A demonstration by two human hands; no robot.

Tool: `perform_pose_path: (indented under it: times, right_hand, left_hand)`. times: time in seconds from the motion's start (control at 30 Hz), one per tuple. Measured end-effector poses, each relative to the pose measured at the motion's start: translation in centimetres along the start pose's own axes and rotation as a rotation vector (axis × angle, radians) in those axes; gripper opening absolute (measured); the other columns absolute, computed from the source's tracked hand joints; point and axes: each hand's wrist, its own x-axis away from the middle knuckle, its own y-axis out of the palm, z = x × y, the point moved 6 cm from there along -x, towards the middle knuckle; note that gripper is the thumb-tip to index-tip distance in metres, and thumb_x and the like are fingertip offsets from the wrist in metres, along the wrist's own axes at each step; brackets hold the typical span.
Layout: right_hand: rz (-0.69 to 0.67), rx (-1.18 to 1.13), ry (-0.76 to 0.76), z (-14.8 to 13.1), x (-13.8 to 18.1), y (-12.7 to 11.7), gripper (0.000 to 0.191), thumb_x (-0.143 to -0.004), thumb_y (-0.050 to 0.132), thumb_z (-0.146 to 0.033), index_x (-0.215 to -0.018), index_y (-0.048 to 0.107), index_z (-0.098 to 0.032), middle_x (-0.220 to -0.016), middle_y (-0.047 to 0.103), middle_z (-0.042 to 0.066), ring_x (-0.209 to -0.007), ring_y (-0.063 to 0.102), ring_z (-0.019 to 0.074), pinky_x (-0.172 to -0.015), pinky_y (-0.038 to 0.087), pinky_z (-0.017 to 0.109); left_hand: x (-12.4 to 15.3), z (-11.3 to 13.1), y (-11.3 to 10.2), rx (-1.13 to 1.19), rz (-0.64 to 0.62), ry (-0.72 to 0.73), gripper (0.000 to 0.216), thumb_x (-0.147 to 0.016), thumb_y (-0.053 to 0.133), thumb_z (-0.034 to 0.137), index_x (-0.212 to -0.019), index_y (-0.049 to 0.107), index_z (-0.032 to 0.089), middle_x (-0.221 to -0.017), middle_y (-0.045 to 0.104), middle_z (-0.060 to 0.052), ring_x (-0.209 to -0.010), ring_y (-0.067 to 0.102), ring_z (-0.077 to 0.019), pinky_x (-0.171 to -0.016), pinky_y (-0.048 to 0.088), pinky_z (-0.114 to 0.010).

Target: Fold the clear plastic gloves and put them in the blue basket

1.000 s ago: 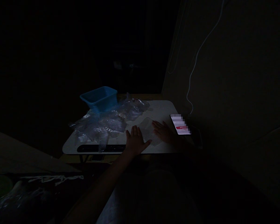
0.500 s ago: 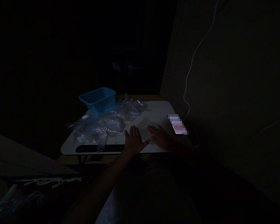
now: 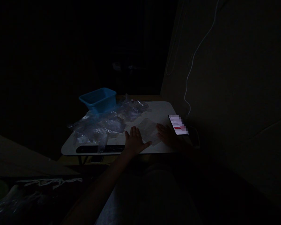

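A flat, clear plastic bag (image 3: 148,128) lies on the white table (image 3: 162,109) in front of me. My left hand (image 3: 134,143) rests open at the bag's left edge, fingers stretched away from me and thumb pointing right. On the bag's right side is my right hand (image 3: 166,135), its fingers extended and lying low over the edge. To the left of my hands spreads a heap of crumpled clear plastic bags (image 3: 110,123). The light is very dim, so fine detail of the bag is hard to see.
A blue plastic basin (image 3: 99,101) stands at the table's back left, beside the heap. A phone with a lit screen (image 3: 178,125) lies at the right edge. A white cable (image 3: 193,59) hangs along the right wall. More plastic (image 3: 16,200) shows at the lower left.
My right hand has slid to the right over the flat bag, uncovering more of it. My left hand has stayed in place.
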Motion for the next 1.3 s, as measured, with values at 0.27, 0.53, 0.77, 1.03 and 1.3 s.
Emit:
perform_pose_path:
  times: [0.27,0.53,0.77,1.03,1.3]
  right_hand:
    - [-0.047,-0.034,-0.108,-3.8,2.1,-1.6,0.046,-0.091,0.025,-0.031,-0.129,0.038,-0.009,-0.137,0.037,0.015,-0.128,0.03,0.0221,-0.102,0.022,0.047]
    - [-0.083,0.03,-0.016,-1.5,2.2,-1.3,0.044,-0.091,0.025,-0.028,-0.124,0.044,-0.007,-0.135,0.039,0.018,-0.127,0.032,0.0249,-0.1,0.027,0.048]
    - [-0.051,-0.026,-0.082,-4.0,3.2,-2.3,0.046,-0.09,0.028,-0.03,-0.13,0.036,-0.007,-0.137,0.035,0.017,-0.129,0.027,0.0234,-0.102,0.023,0.049]
    - [-0.04,-0.027,-0.072,-3.9,4.0,-2.1,0.047,-0.09,0.028,-0.031,-0.129,0.036,-0.007,-0.136,0.036,0.017,-0.128,0.029,0.0244,-0.102,0.023,0.049]
    - [0.018,0.009,-0.051,-1.9,4.5,-1.7,0.047,-0.09,0.029,-0.032,-0.131,0.034,-0.009,-0.136,0.037,0.017,-0.129,0.027,0.024,-0.1,0.028,0.046]
  left_hand:
    - [0.0,0.1,0.0,0.002,-0.01,0.0,0.106,-0.067,0.014,0.079,-0.135,0.02,-0.003,-0.142,0.017,-0.024,-0.132,0.009,-0.0345,-0.102,0.01,-0.056]
    - [0.0,0.0,-0.1,-0.018,-0.035,-0.003,0.111,-0.063,0.015,0.082,-0.136,0.019,-0.001,-0.143,0.015,-0.023,-0.132,0.006,-0.0356,-0.102,0.01,-0.055]
    - [0.0,0.0,0.3,-0.013,-0.003,0.0,0.108,-0.065,0.016,0.08,-0.136,0.02,-0.001,-0.142,0.017,-0.024,-0.132,0.008,-0.0353,-0.102,0.009,-0.055]
    - [0.2,0.1,-0.3,-0.02,-0.011,0.004,0.105,-0.067,0.018,0.078,-0.135,0.021,-0.001,-0.142,0.018,-0.024,-0.132,0.009,-0.0354,-0.101,0.01,-0.055]
    - [0.2,0.2,-0.3,-0.016,-0.006,0.005,0.108,-0.065,0.017,0.08,-0.135,0.021,-0.003,-0.142,0.017,-0.025,-0.132,0.009,-0.0354,-0.101,0.01,-0.056]
